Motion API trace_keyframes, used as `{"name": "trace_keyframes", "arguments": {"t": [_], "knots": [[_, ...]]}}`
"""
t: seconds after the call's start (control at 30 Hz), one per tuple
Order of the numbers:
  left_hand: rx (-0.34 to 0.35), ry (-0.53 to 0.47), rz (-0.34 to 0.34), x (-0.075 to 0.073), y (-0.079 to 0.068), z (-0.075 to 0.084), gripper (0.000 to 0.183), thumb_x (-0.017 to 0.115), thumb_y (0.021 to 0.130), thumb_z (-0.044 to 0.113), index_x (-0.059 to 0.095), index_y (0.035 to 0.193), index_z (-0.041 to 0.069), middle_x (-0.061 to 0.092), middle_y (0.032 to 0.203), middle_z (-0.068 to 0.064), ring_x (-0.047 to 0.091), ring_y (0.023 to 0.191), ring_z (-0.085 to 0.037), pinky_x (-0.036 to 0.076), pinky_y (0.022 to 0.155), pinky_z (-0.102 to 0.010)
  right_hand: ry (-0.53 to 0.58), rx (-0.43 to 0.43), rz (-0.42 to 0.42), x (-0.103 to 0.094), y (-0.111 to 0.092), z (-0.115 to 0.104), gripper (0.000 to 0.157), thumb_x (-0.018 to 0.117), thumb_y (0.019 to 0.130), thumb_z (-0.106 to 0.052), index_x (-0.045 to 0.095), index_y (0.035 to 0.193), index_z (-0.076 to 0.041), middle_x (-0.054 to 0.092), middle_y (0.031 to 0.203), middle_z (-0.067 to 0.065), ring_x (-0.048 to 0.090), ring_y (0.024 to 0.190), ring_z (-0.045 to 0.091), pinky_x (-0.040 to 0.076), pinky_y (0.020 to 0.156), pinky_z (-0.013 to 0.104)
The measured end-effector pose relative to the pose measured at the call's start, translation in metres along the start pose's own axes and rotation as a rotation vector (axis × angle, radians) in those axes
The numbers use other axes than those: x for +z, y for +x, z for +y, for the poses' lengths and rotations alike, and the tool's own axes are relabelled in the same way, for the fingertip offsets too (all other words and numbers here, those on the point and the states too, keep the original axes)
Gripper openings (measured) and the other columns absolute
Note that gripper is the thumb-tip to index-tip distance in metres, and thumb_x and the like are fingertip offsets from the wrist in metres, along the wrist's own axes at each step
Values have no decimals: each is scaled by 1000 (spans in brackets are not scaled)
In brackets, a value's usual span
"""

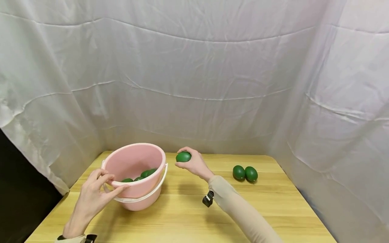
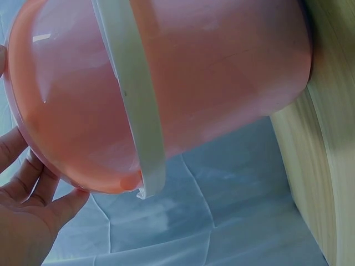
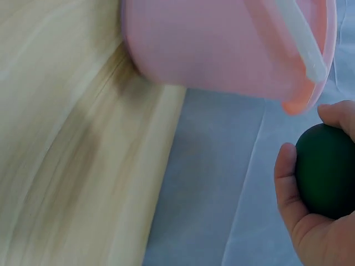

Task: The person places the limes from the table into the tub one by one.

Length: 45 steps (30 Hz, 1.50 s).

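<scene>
A pink bucket (image 1: 143,190) with a white handle (image 2: 141,94) stands on the left part of the table. My left hand (image 1: 92,195) grips its near-left rim, with the thumb outside the wall and fingertips over the edge. Several green oval fruits (image 1: 145,173) lie inside the bucket, partly hidden by its wall. To the right of the bucket, my right hand (image 1: 194,163) holds another smooth, dark green oval fruit (image 1: 183,157) above the table, between thumb and fingers. The right wrist view shows this fruit (image 3: 327,172) close to the bucket's rim but apart from it.
Two more green fruits (image 1: 244,173) lie side by side at the table's right. The wooden table (image 1: 194,216) ends at a pale hanging cloth (image 1: 200,118) behind and at the sides. A black area (image 1: 24,189) shows at the lower left.
</scene>
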<state>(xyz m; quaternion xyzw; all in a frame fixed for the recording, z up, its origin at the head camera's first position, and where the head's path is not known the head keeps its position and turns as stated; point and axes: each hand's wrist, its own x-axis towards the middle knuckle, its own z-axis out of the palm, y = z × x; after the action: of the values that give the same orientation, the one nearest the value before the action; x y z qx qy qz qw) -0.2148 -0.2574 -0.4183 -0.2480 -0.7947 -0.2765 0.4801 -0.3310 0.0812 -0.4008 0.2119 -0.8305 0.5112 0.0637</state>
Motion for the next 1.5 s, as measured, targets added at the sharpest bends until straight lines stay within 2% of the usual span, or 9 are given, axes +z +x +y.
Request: {"name": "trace_keyframes", "arguments": {"t": [0.17, 0.27, 0.4, 0.67, 0.93, 1.1, 1.23, 1.4, 1.5], "knots": [[-1, -9, 1, 0, 1, 0, 38, 93, 59, 29, 70, 79, 9, 58, 91, -6, 45, 79, -7, 39, 59, -10, -14, -53, -54, 10, 4, -10, 46, 82, 78, -25, 59, 118, -24, 62, 113, 3, 63, 90, 18, 55, 74, 31], [3, -3, -4, 1, 1, -1, 40, 91, 63, 36, 69, 80, 8, 58, 91, -6, 45, 81, -5, 38, 60, -10, 4, -60, -66, 15, 7, -15, 53, 83, 78, -25, 53, 120, -20, 59, 116, 4, 62, 92, 17, 56, 76, 30], [3, -1, -8, 1, 1, -1, 43, 87, 69, 45, 69, 80, 8, 58, 92, -6, 44, 81, -3, 38, 59, -9, 38, -59, -49, 19, 12, -25, 57, 83, 78, -25, 49, 122, -15, 56, 120, 5, 62, 95, 18, 56, 76, 30], [-3, 0, -18, 0, 2, -2, 43, 86, 71, 46, 69, 80, 7, 57, 91, -6, 45, 79, -5, 39, 59, -9, 58, -88, -6, 24, 19, -43, 54, 84, 76, -29, 55, 121, -20, 59, 116, 2, 63, 93, 19, 56, 76, 32], [-10, -5, -22, 0, 1, -2, 38, 93, 60, 29, 69, 80, 7, 57, 91, -5, 44, 79, -5, 38, 58, -9, 72, -109, -16, 33, 25, -56, 50, 84, 77, -30, 61, 121, -24, 61, 116, -1, 63, 93, 17, 56, 75, 32], [-18, 10, -32, 0, 1, -1, 38, 94, 54, 20, 69, 79, 8, 57, 91, -5, 45, 75, -5, 39, 57, -8, 50, -110, -25, 36, 31, -64, 48, 84, 77, -26, 61, 119, -25, 62, 115, 1, 64, 92, 16, 56, 74, 30], [-29, 11, -31, 0, 1, 0, 39, 95, 52, 17, 68, 79, 8, 56, 91, -5, 45, 74, -7, 39, 56, -8, 0, -116, -67, 37, 37, -68, 52, 83, 78, -20, 57, 123, -23, 61, 117, 3, 63, 94, 17, 56, 76, 28], [-45, 23, -32, -1, 1, 1, 40, 95, 49, 14, 68, 79, 8, 55, 91, -4, 44, 74, -5, 39, 57, -8, -20, -108, -164, 38, 41, -75, 62, 78, 82, -12, 44, 133, -17, 57, 121, 9, 61, 98, 20, 56, 77, 29], [-56, 38, -44, -2, 1, 2, 41, 95, 49, 13, 68, 79, 8, 55, 91, -3, 44, 75, -4, 39, 57, -8, -45, -124, -195, 40, 43, -82, 61, 79, 82, -12, 45, 132, -19, 58, 120, 8, 62, 98, 18, 56, 78, 28]]}}
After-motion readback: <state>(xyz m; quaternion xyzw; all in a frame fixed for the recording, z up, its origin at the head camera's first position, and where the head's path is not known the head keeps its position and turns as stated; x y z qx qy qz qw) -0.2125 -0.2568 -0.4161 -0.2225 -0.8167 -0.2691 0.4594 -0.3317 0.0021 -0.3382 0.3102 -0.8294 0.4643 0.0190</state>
